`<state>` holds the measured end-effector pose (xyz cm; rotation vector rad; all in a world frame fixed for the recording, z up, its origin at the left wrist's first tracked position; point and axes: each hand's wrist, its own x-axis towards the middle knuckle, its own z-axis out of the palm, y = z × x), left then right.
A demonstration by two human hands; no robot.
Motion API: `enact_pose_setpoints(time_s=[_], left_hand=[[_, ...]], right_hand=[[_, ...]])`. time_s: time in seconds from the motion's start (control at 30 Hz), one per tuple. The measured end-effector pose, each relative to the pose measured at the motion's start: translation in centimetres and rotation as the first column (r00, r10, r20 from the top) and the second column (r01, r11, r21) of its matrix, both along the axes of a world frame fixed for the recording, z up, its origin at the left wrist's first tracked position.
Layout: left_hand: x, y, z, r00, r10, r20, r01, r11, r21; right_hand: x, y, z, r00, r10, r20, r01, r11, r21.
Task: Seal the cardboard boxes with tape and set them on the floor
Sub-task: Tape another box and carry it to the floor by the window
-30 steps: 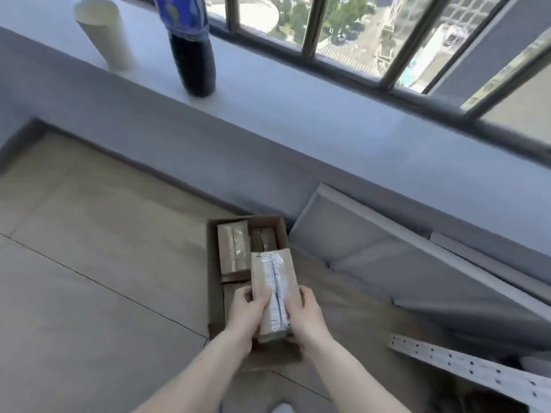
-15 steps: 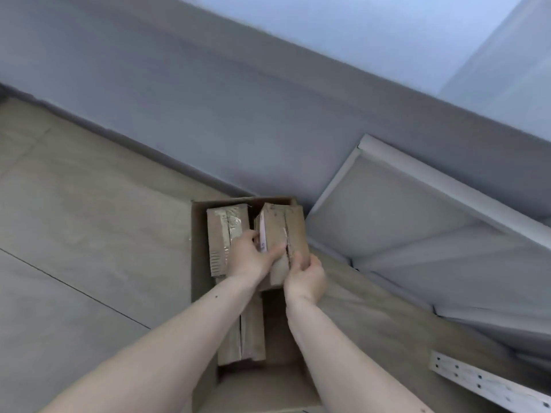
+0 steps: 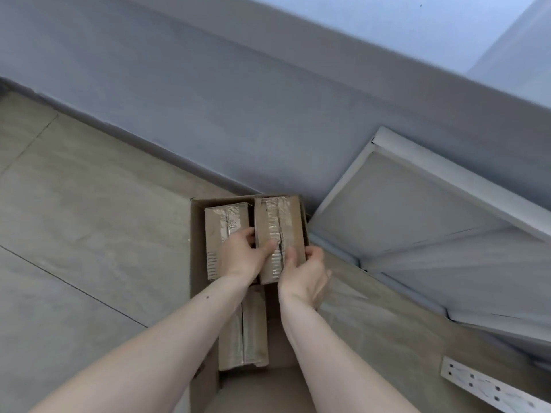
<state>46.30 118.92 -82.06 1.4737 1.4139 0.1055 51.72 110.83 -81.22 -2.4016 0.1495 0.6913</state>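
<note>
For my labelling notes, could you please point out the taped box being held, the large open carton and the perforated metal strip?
taped box (image 3: 278,231): head view, taped top face.
large open carton (image 3: 197,248): head view, left wall.
perforated metal strip (image 3: 489,387): head view, flat face.

Both hands hold a small taped box (image 3: 278,234) inside a large open carton (image 3: 196,251) on the floor (image 3: 89,234). The left hand (image 3: 241,254) grips its left edge, thumb on the taped top; the right hand (image 3: 307,269) curls round its near right corner. At nine o'clock of it, touching, lies a second taped box (image 3: 222,225); at six o'clock, a third taped box (image 3: 250,335). At three o'clock of the carton, a white framed panel (image 3: 417,210) leans against the wall (image 3: 238,99). A perforated white strip (image 3: 489,386) lies at four o'clock.
</note>
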Motion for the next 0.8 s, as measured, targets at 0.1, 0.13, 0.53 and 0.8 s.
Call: enact_pose_setpoints(time_s=[0.1,0.13,0.53,0.8], left_hand=[[0.6,0.5,-0.4,0.981,-0.071,-0.18,0.099,0.984,0.146],[0.6,0.6,-0.6,0.971,-0.072,-0.227,0.117,0.975,0.188],[-0.5,0.1,1.7,0.948,-0.081,-0.307,0.133,0.98,0.151],[0.2,-1.2,13.6,0.95,-0.106,-0.294,0.15,0.98,0.131]], right_hand=[[0.0,0.7,-0.9,0.996,0.081,0.037,-0.079,0.996,-0.05],[-0.2,0.8,-1.0,0.994,0.102,0.042,-0.099,0.993,-0.062],[-0.4,-2.3,1.0,0.99,0.14,-0.032,-0.136,0.985,0.104],[1.1,-5.0,13.5,0.987,0.137,-0.084,-0.119,0.975,0.185]])
